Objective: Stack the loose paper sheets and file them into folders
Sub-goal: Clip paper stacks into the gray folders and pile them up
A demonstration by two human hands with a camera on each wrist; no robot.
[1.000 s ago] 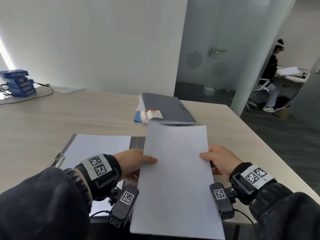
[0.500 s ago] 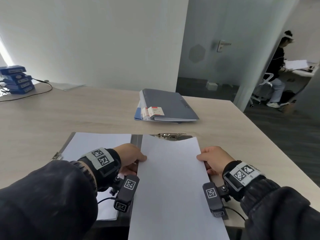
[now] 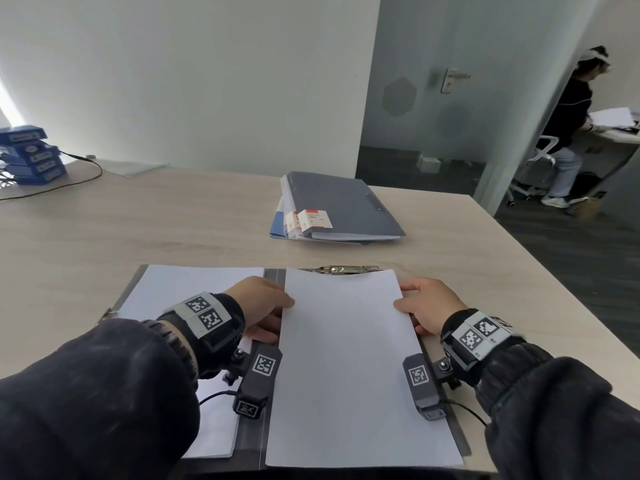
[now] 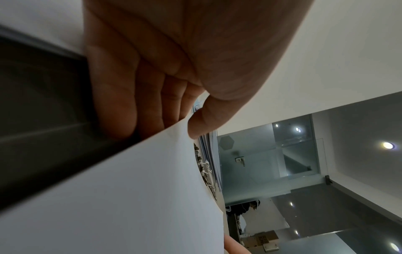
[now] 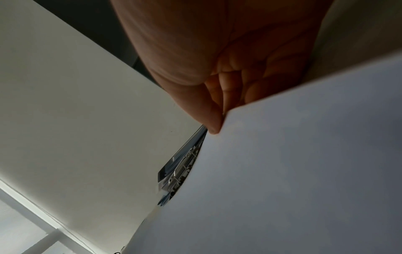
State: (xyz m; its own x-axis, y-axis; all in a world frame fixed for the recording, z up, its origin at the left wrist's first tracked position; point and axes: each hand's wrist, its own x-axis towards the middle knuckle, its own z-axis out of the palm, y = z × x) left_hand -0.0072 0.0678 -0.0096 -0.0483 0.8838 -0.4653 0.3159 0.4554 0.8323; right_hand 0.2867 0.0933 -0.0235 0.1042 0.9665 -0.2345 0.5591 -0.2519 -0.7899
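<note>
A stack of white paper sheets (image 3: 349, 358) lies over the right half of an open dark folder (image 3: 273, 275) on the table, its top edge just below the metal clip (image 3: 344, 269). My left hand (image 3: 266, 306) pinches the stack's left edge, thumb on top and fingers under it; the left wrist view shows the thumb (image 4: 202, 120) on the sheets (image 4: 130, 197). My right hand (image 3: 420, 308) pinches the right edge the same way, with the thumb (image 5: 212, 120) on the paper (image 5: 293, 171). More white paper (image 3: 180, 292) lies in the folder's left half.
A pile of closed folders (image 3: 339, 206), grey on top, lies further back on the wooden table (image 3: 138, 230). Blue boxes (image 3: 31, 155) and a cable sit at the far left. The table's right edge drops to dark floor; another person sits beyond a glass partition.
The paper stack came down from a raised, tilted hold and toward me onto the folder's right half. Both hands lowered with it and kept their grip on its edges.
</note>
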